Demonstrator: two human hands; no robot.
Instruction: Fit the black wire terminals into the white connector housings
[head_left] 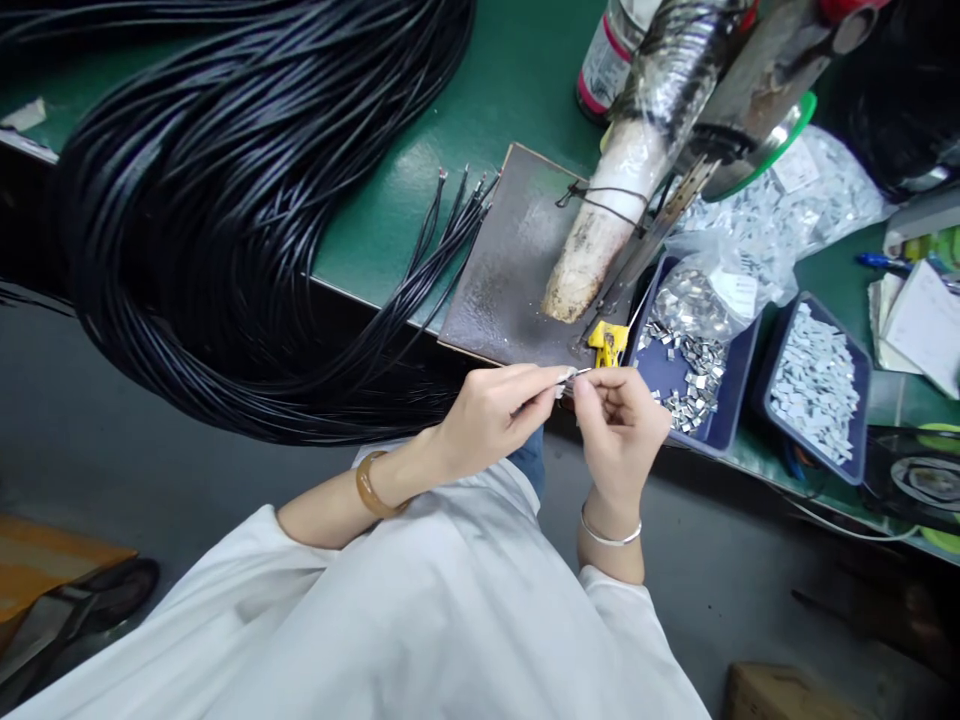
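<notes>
My left hand (491,412) is closed in a pinch, its fingertips on a small, thin piece (576,373) with dark and pale parts, too small to name. From the other side my right hand (621,425) pinches the same spot, thumb and forefinger together. The two hands' fingertips almost meet in front of the bench edge. Something white shows at the left fingertips. Just behind them is a yellow tool part (609,340). A blue tray (739,385) with small shiny metal clips lies close to my right hand.
Black cables (225,170) heap over the bench's left side, their ends (457,200) beside a dark metal plate (499,280). A wrapped, pale-ended bar (607,210) slants above the plate. Another blue tray (862,455) holds pale small pieces. Plastic bags (817,195) and a jar (604,65) stand behind.
</notes>
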